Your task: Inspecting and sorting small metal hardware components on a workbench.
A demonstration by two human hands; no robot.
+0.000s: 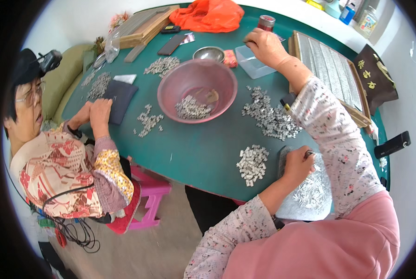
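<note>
My left hand is closed around a small dark tool whose end pokes out by the thumb; its kind is hidden. It rests over a grey board bearing a heap of shiny metal slivers. Left of the board lies a pile of small pale blocks. Farther off spreads a larger pile of grey metal pieces. My right hand is stretched out to the far side, fingers pinched, above a clear plastic box and beside a red tin. Whatever the pinch holds cannot be made out.
A reddish basin with metal pieces stands mid-table, a steel bowl behind it. At right leans a wooden-framed tray. Across the left side sits another person, hands by a dark pad. An orange bag lies at the back.
</note>
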